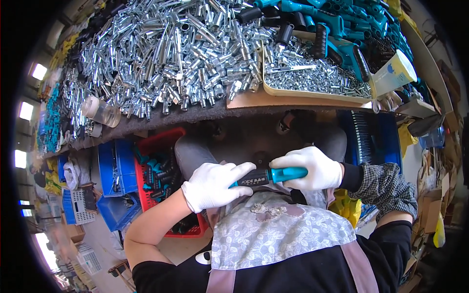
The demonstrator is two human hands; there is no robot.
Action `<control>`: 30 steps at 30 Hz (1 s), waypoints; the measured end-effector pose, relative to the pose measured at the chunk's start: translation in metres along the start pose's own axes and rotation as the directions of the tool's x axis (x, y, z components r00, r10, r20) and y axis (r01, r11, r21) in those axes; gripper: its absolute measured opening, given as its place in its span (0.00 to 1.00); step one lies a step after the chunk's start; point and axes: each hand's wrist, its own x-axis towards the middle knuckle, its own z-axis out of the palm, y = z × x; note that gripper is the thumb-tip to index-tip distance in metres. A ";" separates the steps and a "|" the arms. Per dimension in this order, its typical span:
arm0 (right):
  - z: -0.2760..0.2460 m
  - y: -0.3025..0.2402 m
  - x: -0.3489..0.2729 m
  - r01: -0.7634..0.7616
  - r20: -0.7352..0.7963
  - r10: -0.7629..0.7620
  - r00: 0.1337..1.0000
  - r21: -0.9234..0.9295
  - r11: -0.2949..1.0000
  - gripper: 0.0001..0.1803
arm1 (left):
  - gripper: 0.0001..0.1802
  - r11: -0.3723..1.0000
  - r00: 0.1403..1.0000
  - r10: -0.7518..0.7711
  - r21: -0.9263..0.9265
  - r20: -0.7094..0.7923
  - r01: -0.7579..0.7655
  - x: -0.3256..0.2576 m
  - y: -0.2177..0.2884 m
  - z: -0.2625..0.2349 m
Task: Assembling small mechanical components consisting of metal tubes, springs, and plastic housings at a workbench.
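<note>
In front of my lap, both white-gloved hands hold a teal and black tool handle [256, 178] crosswise. My left hand [214, 185] is closed around its left end, with the thumb and fingers on either side. My right hand [315, 168] grips the teal right end, fingers wrapped over it. The black middle band, with pale printing, shows between the hands. The ends inside the gloves are hidden.
A big heap of shiny metal fittings [171, 53] covers the bench. A shallow tray [317, 96] of small metal pieces lies on its right, beside teal tool bodies [337, 24] and a paper cup [395, 73]. Below stand a red crate [188, 232] and blue bins [117, 168].
</note>
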 end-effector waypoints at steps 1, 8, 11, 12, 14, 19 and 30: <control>0.001 0.000 0.002 0.127 0.061 -0.116 0.991 -0.237 0.963 0.25 | 0.31 1.000 1.000 0.004 -0.015 -0.012 -0.004 0.001 -0.004 0.002; -0.013 -0.007 0.014 0.582 0.295 -0.577 0.762 -0.702 0.410 0.22 | 0.31 0.074 0.896 0.174 -0.913 0.409 0.402 0.007 -0.035 0.029; -0.017 -0.009 0.018 0.733 0.415 -0.702 0.578 -0.643 0.223 0.20 | 0.48 0.185 0.801 0.284 -0.850 0.527 0.494 0.011 -0.039 0.038; -0.017 -0.010 0.018 0.769 0.440 -0.703 0.558 -0.593 0.239 0.20 | 0.48 0.170 0.811 0.301 -0.865 0.502 0.473 0.011 -0.039 0.039; -0.016 -0.009 0.019 0.716 0.413 -0.602 0.683 -0.540 0.443 0.20 | 0.49 0.240 0.821 0.264 -0.859 0.505 0.451 0.013 -0.037 0.035; -0.006 -0.002 0.010 0.148 0.037 -0.146 0.989 -0.089 0.985 0.24 | 0.39 0.598 0.964 0.118 -0.792 0.237 0.122 0.012 -0.024 0.007; 0.004 -0.005 0.017 -0.145 -0.001 0.149 0.989 0.213 0.966 0.31 | 0.26 0.999 0.999 -0.033 -0.006 0.014 0.033 0.006 -0.022 -0.010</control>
